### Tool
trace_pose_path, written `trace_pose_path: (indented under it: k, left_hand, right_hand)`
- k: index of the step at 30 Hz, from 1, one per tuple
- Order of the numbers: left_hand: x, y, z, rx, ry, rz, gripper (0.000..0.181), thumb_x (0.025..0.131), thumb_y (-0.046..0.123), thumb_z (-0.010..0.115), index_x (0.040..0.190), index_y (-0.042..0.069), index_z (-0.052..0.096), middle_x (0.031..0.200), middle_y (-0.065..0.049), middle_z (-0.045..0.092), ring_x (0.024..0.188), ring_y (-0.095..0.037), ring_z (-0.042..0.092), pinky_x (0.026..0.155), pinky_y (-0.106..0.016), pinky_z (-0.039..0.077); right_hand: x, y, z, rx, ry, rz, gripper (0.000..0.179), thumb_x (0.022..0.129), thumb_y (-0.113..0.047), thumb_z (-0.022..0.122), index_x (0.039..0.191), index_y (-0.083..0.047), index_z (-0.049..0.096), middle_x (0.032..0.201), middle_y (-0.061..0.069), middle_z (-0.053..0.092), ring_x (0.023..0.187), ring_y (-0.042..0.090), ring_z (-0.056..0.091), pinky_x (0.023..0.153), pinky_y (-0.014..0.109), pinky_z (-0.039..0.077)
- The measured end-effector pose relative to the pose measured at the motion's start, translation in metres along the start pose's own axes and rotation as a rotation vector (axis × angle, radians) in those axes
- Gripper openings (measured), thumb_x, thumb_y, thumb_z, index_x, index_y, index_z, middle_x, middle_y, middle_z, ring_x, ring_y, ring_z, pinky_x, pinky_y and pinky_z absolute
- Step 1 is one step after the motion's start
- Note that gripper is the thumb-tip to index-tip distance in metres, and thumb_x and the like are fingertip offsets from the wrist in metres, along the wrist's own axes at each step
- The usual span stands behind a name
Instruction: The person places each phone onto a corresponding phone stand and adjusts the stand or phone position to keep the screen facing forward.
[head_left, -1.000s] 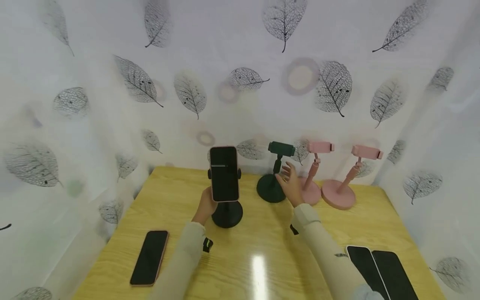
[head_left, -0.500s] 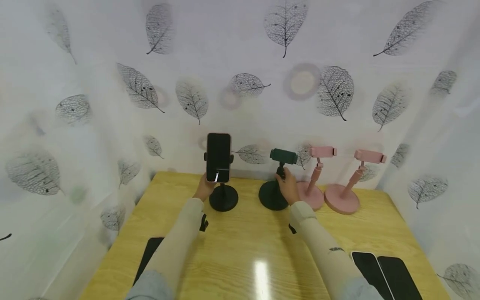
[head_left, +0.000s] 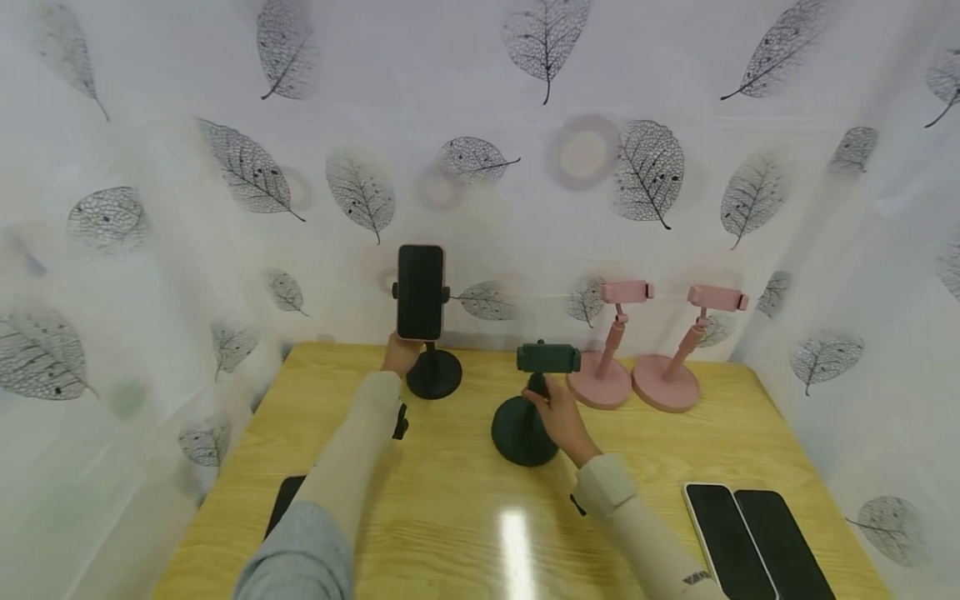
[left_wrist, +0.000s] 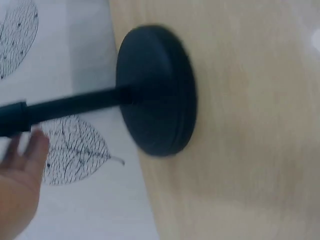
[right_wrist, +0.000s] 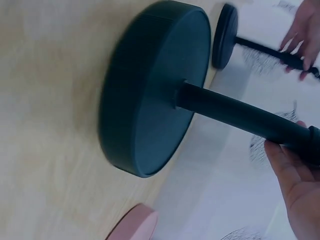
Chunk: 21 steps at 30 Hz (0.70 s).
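Fingers curled round a green stand (head_left: pixel 517 435) near two pink stands (head_left: pixel 663 383) at the surface (head_left: pixel 442 508), a person's right hand (head_left: pixel 564 421) seems to be positioning it, next probably needing a level set-down, while the left hand (head_left: pixel 401 354), its grip unclear from here, reaches a phone-bearing black stand (head_left: pixel 433 377).

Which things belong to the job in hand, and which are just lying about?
In the job:
black stand, by left hand
its mounted phone
green stand, in right hand

Lying about:
two pink stands
white-edged phone
dark phone alongside
phone partly behind left sleeve
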<state>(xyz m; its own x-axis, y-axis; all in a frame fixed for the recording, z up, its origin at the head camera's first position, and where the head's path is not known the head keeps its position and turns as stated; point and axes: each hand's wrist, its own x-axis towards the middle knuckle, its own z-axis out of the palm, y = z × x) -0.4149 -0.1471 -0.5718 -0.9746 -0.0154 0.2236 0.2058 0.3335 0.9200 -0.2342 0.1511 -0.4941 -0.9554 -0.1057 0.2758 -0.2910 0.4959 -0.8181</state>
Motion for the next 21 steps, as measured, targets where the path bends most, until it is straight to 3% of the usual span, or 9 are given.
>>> trace_pose_path:
  k: [1, 2, 5, 8, 10, 12, 15, 18, 21]
  left_hand:
    - [-0.015, 0.022, -0.001, -0.005, 0.028, 0.026, 0.039, 0.088, 0.034, 0.064, 0.119, 0.012, 0.058, 0.114, -0.005, 0.063, 0.106, -0.016, 0.059, 0.09, -0.028, 0.048]
    - [-0.02, 0.024, 0.002, 0.028, 0.063, 0.029, 0.042, 0.089, 0.034, 0.062, 0.124, 0.011, 0.055, 0.118, -0.009, 0.061, 0.11, -0.019, 0.057, 0.092, -0.032, 0.047]
    - [-0.067, 0.083, 0.005, 0.103, 0.102, -0.052, 0.057, 0.091, 0.014, 0.06, 0.141, -0.001, 0.035, 0.135, -0.028, 0.042, 0.128, -0.042, 0.04, 0.106, -0.055, 0.033]
    - [-0.108, 0.107, 0.017, 0.169, 0.123, -0.08, 0.058, 0.089, 0.002, 0.056, 0.141, -0.006, 0.031, 0.134, -0.031, 0.038, 0.126, -0.045, 0.037, 0.105, -0.056, 0.033]
    - [-0.136, 0.123, 0.023, 0.185, 0.091, -0.035, 0.053, 0.088, -0.002, 0.055, 0.137, -0.006, 0.038, 0.133, -0.029, 0.042, 0.125, -0.043, 0.04, 0.104, -0.054, 0.036]
    - [-0.16, 0.143, 0.027, 0.18, 0.029, 0.076, 0.05, 0.087, -0.003, 0.054, 0.136, -0.001, 0.042, 0.133, -0.023, 0.045, 0.126, -0.037, 0.043, 0.104, -0.051, 0.037]
    - [-0.185, 0.176, 0.025, 0.131, -0.067, 0.387, 0.053, 0.082, -0.006, 0.056, 0.134, 0.002, 0.046, 0.133, -0.016, 0.049, 0.126, -0.031, 0.046, 0.103, -0.048, 0.04]
    - [-0.196, 0.208, 0.023, 0.121, -0.178, 0.731, 0.061, 0.075, -0.003, 0.062, 0.134, 0.002, 0.046, 0.135, -0.014, 0.05, 0.128, -0.028, 0.045, 0.105, -0.043, 0.039]
    - [-0.202, 0.229, 0.026, 0.176, -0.26, 0.956, 0.067, 0.073, 0.008, 0.075, 0.133, 0.002, 0.047, 0.135, -0.013, 0.051, 0.13, -0.026, 0.045, 0.108, -0.034, 0.038]
  right_hand:
    - [-0.006, -0.004, 0.001, 0.007, -0.011, 0.002, 0.016, 0.094, -0.014, 0.056, 0.103, -0.002, 0.058, 0.099, 0.013, 0.067, 0.098, 0.03, 0.066, 0.086, 0.044, 0.053]
    - [-0.013, -0.007, 0.003, 0.014, -0.018, 0.006, 0.015, 0.093, -0.014, 0.056, 0.102, -0.003, 0.058, 0.098, 0.012, 0.068, 0.097, 0.028, 0.066, 0.085, 0.043, 0.053]
    - [-0.031, -0.015, 0.006, 0.002, -0.027, -0.004, 0.012, 0.093, -0.014, 0.057, 0.1, -0.005, 0.059, 0.093, 0.007, 0.068, 0.092, 0.023, 0.067, 0.081, 0.038, 0.054]
    - [-0.048, -0.021, 0.007, -0.005, -0.035, -0.003, 0.008, 0.093, -0.015, 0.057, 0.097, -0.009, 0.06, 0.092, 0.005, 0.068, 0.088, 0.021, 0.067, 0.077, 0.033, 0.055]
    - [-0.057, -0.024, 0.008, -0.006, -0.046, 0.007, 0.007, 0.093, -0.016, 0.057, 0.096, -0.01, 0.061, 0.093, 0.006, 0.069, 0.088, 0.021, 0.067, 0.076, 0.032, 0.055]
    - [-0.065, -0.028, 0.009, 0.0, -0.059, 0.025, 0.009, 0.093, -0.018, 0.057, 0.095, -0.011, 0.062, 0.094, 0.007, 0.069, 0.09, 0.022, 0.068, 0.076, 0.032, 0.055]
    - [-0.074, -0.032, 0.011, 0.008, -0.069, 0.035, 0.011, 0.092, -0.017, 0.057, 0.099, -0.011, 0.062, 0.097, 0.009, 0.07, 0.093, 0.023, 0.068, 0.078, 0.033, 0.055]
    - [-0.079, -0.035, 0.013, 0.002, -0.05, -0.002, 0.014, 0.091, -0.012, 0.059, 0.104, -0.009, 0.063, 0.097, 0.009, 0.07, 0.092, 0.022, 0.068, 0.078, 0.033, 0.056]
    - [-0.085, -0.037, 0.015, -0.016, -0.022, -0.065, 0.014, 0.09, -0.005, 0.06, 0.103, -0.007, 0.063, 0.093, 0.007, 0.07, 0.084, 0.015, 0.067, 0.073, 0.028, 0.055]
